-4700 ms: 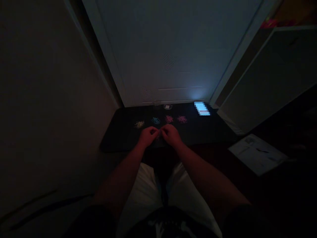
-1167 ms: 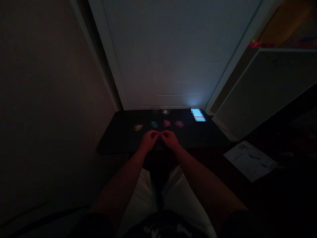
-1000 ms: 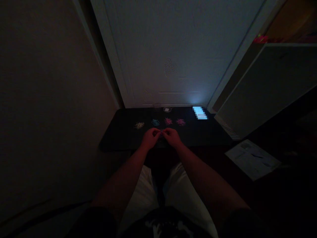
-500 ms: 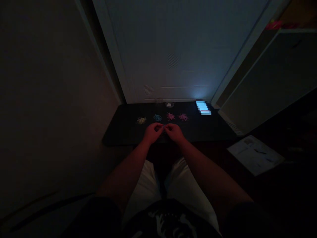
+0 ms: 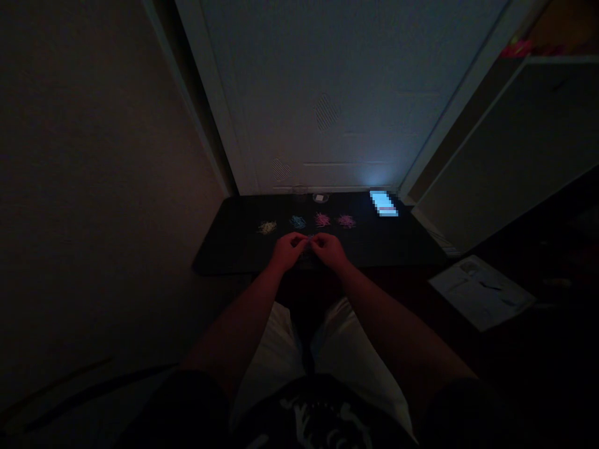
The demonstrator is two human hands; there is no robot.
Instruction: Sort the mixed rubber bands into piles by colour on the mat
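Observation:
My left hand (image 5: 289,249) and my right hand (image 5: 329,248) meet over the near part of a dark table (image 5: 234,246). Both are closed in a pinch, fingertips almost touching. Something small and bluish seems to sit between the fingertips, too dim and tiny to name. Just beyond the hands lie small heaps of thin sticks in a row: a pale yellow heap (image 5: 267,227), a blue heap (image 5: 297,222), a pink heap (image 5: 322,219) and a pink-purple heap (image 5: 347,221). A few more sticks may lie under the hands, largely hidden.
A lit phone (image 5: 384,203) rests at the table's back right. A small clear round container (image 5: 321,197) with a white label stands at the back edge, before a white door (image 5: 327,75). To the right, below table height, lies a pale flat sheet (image 5: 482,293). The room is dark.
Both hands stay nearly in place, with only a slight shift at the fingertips. The heaps and the phone have not moved.

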